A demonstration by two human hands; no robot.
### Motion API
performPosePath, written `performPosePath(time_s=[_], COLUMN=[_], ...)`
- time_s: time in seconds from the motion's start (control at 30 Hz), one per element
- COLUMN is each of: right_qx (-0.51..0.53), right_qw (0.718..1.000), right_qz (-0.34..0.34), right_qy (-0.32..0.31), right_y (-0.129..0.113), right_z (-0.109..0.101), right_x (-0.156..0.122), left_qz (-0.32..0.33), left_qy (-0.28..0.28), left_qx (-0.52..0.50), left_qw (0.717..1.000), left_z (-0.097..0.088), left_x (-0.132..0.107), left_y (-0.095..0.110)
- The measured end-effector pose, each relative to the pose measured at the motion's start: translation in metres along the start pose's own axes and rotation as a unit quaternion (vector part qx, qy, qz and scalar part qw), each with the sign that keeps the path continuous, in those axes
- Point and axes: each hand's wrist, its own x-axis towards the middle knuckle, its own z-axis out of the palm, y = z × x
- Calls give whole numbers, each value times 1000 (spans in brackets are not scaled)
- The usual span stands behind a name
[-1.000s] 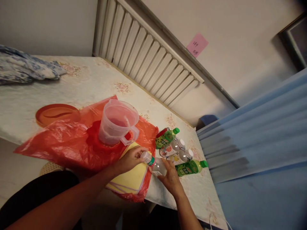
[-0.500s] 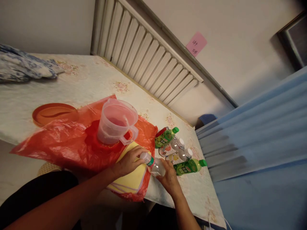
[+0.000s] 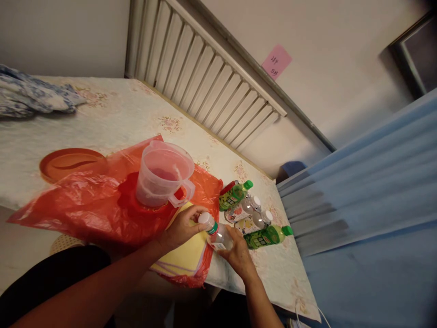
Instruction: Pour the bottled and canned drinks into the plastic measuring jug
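A small clear bottle [image 3: 216, 232] with a white cap and a green band is held tilted between both hands, above the table's near edge. My left hand [image 3: 182, 225] is closed with its fingertips pinching the white cap. My right hand [image 3: 239, 255] is wrapped round the bottle's body from below. Just to the right, several other small bottles lie on the table: a green one with a red label [image 3: 233, 195], two clear ones with white caps [image 3: 254, 212], and another green one [image 3: 268, 235].
A clear plastic jug [image 3: 164, 175] stands on a red plastic bag [image 3: 85, 200] that covers yellow sheets [image 3: 186, 255]. An orange lid [image 3: 68, 163] lies to the left. A white radiator [image 3: 208, 86] lines the wall; a blue curtain [image 3: 368, 200] hangs at the right.
Both hands keep their hold on the clear bottle; the left fingers have shifted slightly round the cap. The view has drifted a little.
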Motion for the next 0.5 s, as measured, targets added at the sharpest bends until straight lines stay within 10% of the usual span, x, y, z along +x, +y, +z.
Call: performPosePath(time_s=[0.5], right_qx=[19], right_qw=[1000], right_qz=[-12], right_qy=[5], right_y=[-2], right_z=[-1], right_x=[2], left_qz=[2], left_qy=[-18], left_qx=[-20], left_qw=[1000], left_z=[1], left_x=[-1], left_y=[4])
